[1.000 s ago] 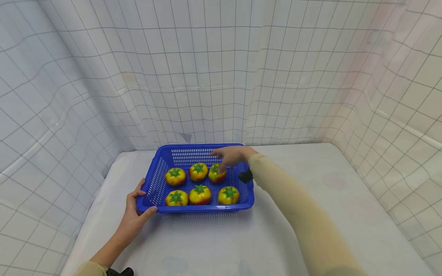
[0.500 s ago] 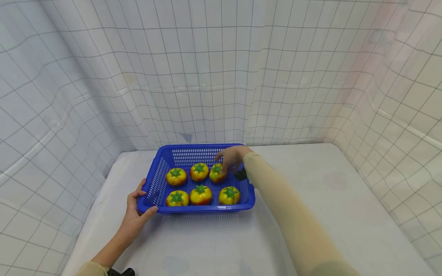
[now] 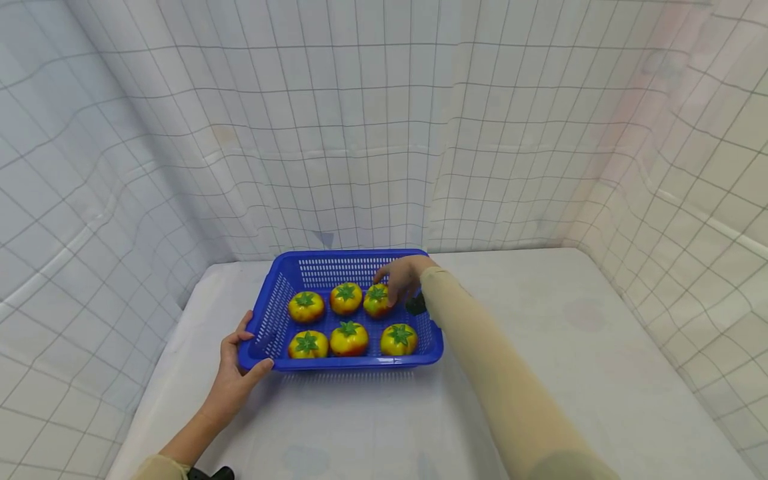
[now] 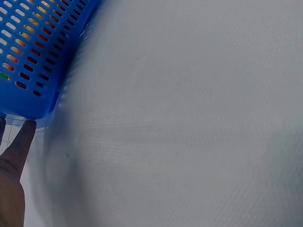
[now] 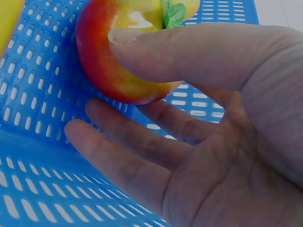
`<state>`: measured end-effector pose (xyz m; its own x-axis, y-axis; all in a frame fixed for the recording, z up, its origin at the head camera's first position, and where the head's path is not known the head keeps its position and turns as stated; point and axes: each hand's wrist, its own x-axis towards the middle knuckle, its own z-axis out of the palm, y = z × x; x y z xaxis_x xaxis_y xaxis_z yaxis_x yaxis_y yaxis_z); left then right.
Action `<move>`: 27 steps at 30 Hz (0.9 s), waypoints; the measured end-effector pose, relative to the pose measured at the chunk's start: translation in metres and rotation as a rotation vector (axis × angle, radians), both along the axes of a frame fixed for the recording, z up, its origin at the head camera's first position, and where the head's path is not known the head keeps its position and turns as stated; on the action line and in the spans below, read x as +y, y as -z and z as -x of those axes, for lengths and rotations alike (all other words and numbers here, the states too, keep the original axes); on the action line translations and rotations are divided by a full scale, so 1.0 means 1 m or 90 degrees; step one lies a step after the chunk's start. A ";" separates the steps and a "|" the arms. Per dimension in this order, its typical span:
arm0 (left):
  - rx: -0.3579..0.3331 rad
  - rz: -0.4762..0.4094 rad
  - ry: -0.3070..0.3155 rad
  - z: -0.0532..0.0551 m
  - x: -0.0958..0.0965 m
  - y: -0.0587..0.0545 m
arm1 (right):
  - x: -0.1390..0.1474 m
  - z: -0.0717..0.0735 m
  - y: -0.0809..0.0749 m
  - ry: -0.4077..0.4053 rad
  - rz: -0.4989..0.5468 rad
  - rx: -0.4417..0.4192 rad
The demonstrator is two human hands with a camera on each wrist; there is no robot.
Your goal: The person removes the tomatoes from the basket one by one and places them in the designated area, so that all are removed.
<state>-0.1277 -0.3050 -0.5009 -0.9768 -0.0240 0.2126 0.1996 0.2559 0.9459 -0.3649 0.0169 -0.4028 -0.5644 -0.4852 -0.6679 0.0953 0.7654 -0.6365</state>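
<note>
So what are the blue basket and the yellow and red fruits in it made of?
Blue basket: looks like moulded plastic, smooth with a slight shine. The neat slots through its walls suggest that.

Fruits: perhaps plastic or painted foam, smooth and glossy; one shows a bright highlight up close.

Their green leaves: maybe thin plastic or cloth, with fine ridges; I can't tell which.

You are in a screened booth; the wider room cannot be determined. Grid-lined white sheeting [image 3: 372,133] hangs beyond the far edge of your white table [image 3: 576,347] and along its left and right edges, turning near both far corners.
</note>
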 end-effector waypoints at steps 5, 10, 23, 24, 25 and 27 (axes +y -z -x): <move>-0.002 -0.003 -0.001 0.000 0.000 0.000 | -0.002 0.002 0.006 0.017 0.015 -0.020; 0.000 -0.004 0.000 0.000 0.000 0.000 | -0.001 0.002 0.006 0.008 0.024 -0.029; 0.002 -0.001 0.003 0.000 0.000 0.001 | 0.002 0.001 0.008 -0.011 0.035 -0.037; 0.003 -0.002 0.003 0.000 0.000 0.001 | 0.002 0.001 0.008 -0.013 0.036 -0.036; 0.003 -0.005 0.004 0.001 0.000 0.001 | 0.002 0.001 0.008 -0.015 0.037 -0.035; 0.003 -0.010 0.006 0.001 0.000 0.001 | 0.002 0.000 0.008 -0.017 0.037 -0.032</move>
